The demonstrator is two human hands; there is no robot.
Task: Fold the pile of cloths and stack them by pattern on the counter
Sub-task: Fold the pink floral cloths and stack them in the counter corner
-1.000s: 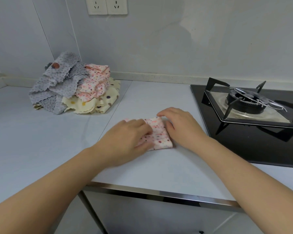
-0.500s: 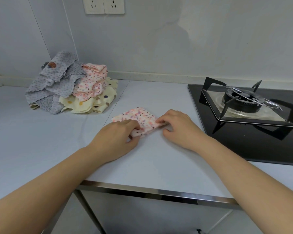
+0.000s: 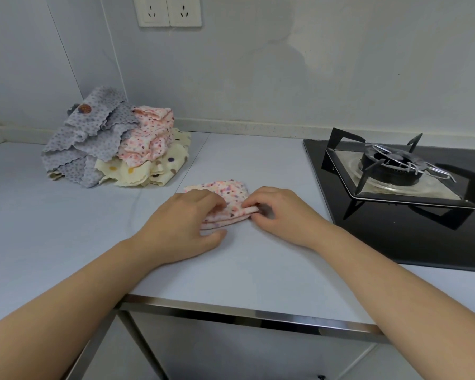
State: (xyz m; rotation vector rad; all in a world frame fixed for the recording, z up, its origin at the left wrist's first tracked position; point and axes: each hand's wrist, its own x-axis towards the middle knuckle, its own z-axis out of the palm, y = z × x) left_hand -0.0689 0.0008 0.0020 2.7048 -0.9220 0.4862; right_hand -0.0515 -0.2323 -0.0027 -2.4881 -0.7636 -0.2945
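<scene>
On the counter (image 3: 258, 270), between pile (image 3: 115, 144) and stove (image 3: 395, 174), a folded pink cloth (image 3: 228, 198) is pinched at its right edge by the right hand (image 3: 280, 215) and gripped at its left by the left hand (image 3: 187, 223)

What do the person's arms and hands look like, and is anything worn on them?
Both forearms are bare, with no sleeves in view. The left hand and the right hand wear no gloves, and no rings, watch or bracelets are visible.
</scene>
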